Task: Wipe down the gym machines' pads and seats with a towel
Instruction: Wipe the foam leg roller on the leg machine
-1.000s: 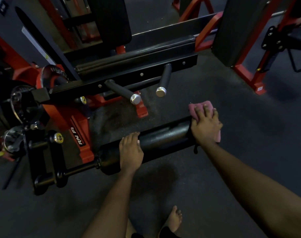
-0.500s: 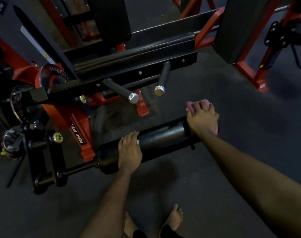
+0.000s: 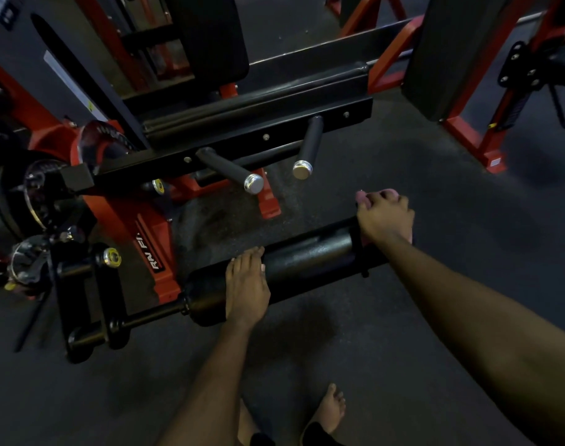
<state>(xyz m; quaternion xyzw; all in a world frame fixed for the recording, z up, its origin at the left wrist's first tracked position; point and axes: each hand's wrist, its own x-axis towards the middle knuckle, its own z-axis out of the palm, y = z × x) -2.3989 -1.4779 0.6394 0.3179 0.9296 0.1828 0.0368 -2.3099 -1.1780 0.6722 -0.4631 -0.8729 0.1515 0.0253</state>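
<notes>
- A black roller pad point(image 3: 307, 255) is seen lying low and slantwise across the middle of the view, its left end carried on a black bar that runs into the machine's red frame point(image 3: 146, 239).
- The left hand point(image 3: 247, 284) is laid palm-down on the left part of the pad. Its fingers are stretched flat over the top, and nothing is gripped.
- The right hand point(image 3: 385, 217) is set on the pad's right end, with the fingers curled round a pink towel point(image 3: 360, 196).
- The towel is bunched between that hand and the pad end. Only small pink patches are exposed past the fingertips and at the hand's outer edge.
- Two black handles are noted just behind the pad, projecting from a black crossbeam. One chrome cap point(image 3: 254, 183) is seen on the left handle and another point(image 3: 302, 169) on the right.
- Weight plates point(image 3: 33, 194) are mounted at far left.
- An upright black back pad point(image 3: 210, 37) is seen at top centre, and a second dark pad point(image 3: 451, 56) at upper right on another red frame.
- Dark floor matting point(image 3: 468, 220) is spread under everything.
- A bare foot point(image 3: 331, 410) is planted near the bottom edge.
</notes>
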